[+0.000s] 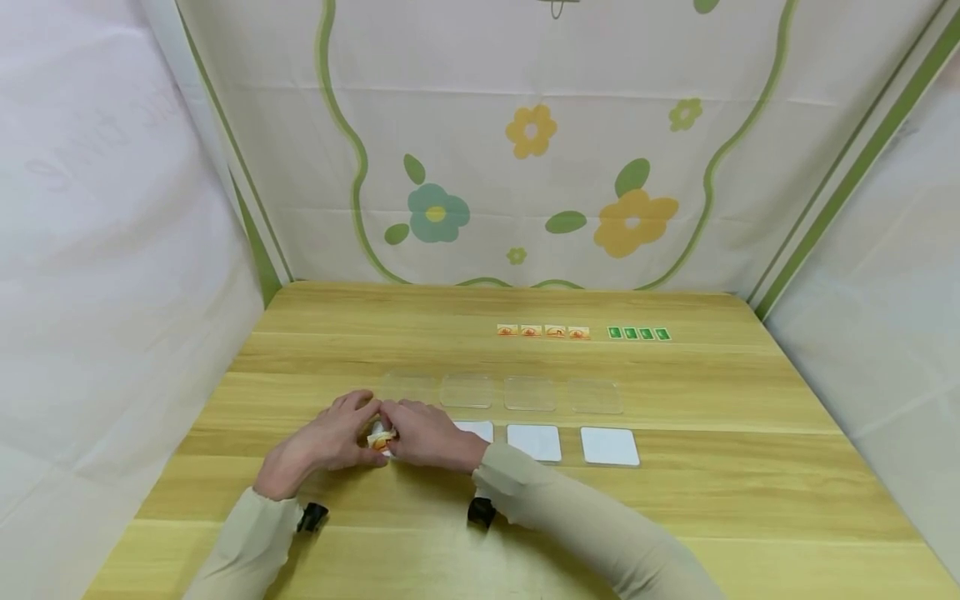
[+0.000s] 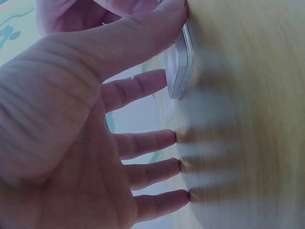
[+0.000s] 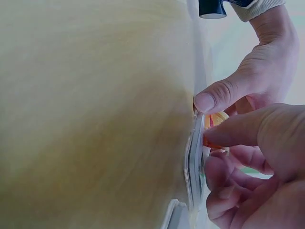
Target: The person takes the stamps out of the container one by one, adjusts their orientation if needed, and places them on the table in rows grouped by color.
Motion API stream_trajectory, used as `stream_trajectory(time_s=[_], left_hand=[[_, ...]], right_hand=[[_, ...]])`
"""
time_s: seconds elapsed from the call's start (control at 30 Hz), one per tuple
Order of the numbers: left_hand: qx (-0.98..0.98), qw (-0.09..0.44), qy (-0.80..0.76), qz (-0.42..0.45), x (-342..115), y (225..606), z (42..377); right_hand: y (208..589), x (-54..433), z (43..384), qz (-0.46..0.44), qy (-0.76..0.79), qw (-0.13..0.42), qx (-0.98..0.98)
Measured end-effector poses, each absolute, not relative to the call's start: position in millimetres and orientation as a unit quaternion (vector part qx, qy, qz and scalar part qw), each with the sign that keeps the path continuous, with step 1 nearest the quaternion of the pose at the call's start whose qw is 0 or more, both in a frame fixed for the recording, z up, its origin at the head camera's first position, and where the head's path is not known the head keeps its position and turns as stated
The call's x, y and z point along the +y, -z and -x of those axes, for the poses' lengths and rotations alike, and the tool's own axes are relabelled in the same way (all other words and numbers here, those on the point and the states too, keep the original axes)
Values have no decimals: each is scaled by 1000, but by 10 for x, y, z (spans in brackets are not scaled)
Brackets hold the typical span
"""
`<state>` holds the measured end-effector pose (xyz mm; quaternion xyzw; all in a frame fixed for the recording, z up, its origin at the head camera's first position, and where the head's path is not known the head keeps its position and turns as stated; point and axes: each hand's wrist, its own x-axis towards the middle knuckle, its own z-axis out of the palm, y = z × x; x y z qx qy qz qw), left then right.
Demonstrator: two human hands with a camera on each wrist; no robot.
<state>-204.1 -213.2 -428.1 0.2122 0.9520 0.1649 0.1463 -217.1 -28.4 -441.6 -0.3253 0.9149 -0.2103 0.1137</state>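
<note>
My right hand (image 1: pixel 431 435) pinches a small orange-and-cream printed piece (image 3: pixel 218 118) between thumb and index finger, low over a flat clear case (image 3: pixel 192 164). My left hand (image 1: pixel 330 437) is at the left of that case, its thumb pressing on the near edge and the index fingertip at another side. In the left wrist view, its other fingers (image 2: pixel 145 143) are straight and spread, tips down at the wooden table (image 2: pixel 248 95). The two hands meet at their fingertips and hide most of the case from above.
To the right lie white cards in clear cases (image 1: pixel 533 442) (image 1: pixel 610 447). Behind them runs a row of clear plastic covers (image 1: pixel 529 393). Farther back are several orange-and-cream pieces (image 1: pixel 531 332) and several green ones (image 1: pixel 631 333). White fabric walls (image 1: pixel 480 167) enclose the table.
</note>
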Motion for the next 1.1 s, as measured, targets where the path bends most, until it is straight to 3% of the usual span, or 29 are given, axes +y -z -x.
stream_trajectory(time_s=[0.37,0.7,1.1], left_hand=[[952,148,-173,-207,-2144,4263,2030],[953,149,-163,-205,-2143,4262,2031],[954,142,-159,-212,-2115,4252,2023]], right_hand=[[4384,-246,2200,339,275,114,892],[4294,-138,2312,295,307,139,894],[4258,9,2462,279,322,128,895]])
